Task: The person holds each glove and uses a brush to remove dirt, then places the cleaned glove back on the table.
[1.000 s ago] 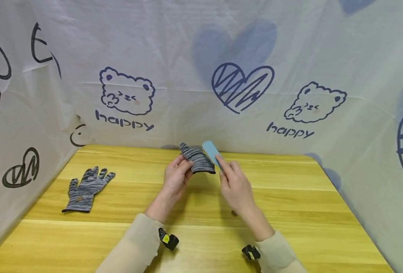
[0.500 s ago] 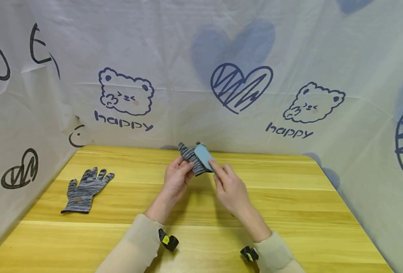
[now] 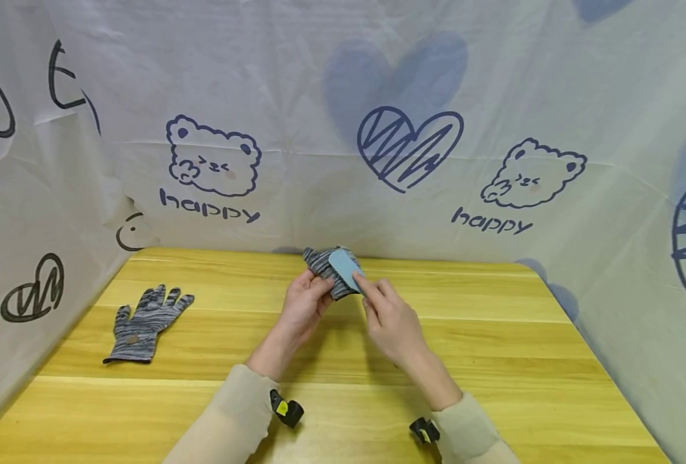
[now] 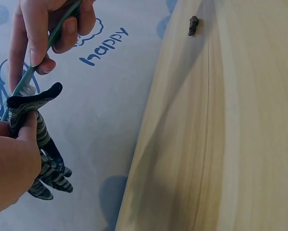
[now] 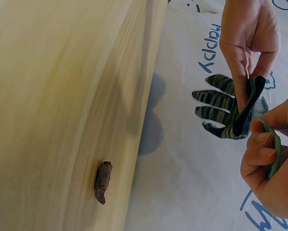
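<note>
My left hand pinches a grey-and-black striped knit glove between thumb and fingers, up off the table near its far edge. In the right wrist view the glove shows its dark cuff edge and dangling fingers. My right hand grips a light blue brush, index finger laid along its back. The brush head lies over the glove, bristle side against the knit; its pale bristles show beside the cuff in the left wrist view.
A matching glove lies flat on the wooden table at the left, with a brown spot near its cuff. A small dark brown lump rests on the table, mostly behind the right wrist in the head view. Printed cloth surrounds the table.
The brush has moved left from the glove's right edge onto its face, then slid slightly down. The left hand keeps its hold with little movement; the glove on the table stays put.
</note>
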{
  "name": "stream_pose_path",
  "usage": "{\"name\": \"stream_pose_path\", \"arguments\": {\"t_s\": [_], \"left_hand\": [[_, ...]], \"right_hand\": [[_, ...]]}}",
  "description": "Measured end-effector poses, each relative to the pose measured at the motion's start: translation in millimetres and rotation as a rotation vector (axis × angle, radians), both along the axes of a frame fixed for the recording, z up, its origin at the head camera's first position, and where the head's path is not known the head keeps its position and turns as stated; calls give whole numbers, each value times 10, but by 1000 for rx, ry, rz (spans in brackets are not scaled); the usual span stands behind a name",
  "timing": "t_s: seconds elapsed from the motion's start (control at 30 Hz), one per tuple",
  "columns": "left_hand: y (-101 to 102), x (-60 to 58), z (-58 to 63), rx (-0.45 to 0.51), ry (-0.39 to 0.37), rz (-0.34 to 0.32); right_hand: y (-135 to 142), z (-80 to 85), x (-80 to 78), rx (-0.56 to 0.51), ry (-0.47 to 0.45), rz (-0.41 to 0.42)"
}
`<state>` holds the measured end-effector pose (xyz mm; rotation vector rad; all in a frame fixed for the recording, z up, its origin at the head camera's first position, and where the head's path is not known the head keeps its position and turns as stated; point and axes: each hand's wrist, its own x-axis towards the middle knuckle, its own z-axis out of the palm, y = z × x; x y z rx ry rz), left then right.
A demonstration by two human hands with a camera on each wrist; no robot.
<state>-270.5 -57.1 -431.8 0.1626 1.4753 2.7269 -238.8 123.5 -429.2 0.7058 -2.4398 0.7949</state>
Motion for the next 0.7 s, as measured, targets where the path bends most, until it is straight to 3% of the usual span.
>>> {"name": "stream_pose_path", "arguments": {"t_s": [0.4, 0.7], "left_hand": [[8, -34, -6, 2, -43, 46], [12, -49, -12, 40, -16, 35]], "right_hand": [[1, -15, -40, -19, 91, -121], [19, 3, -35, -52, 62, -177]]}}
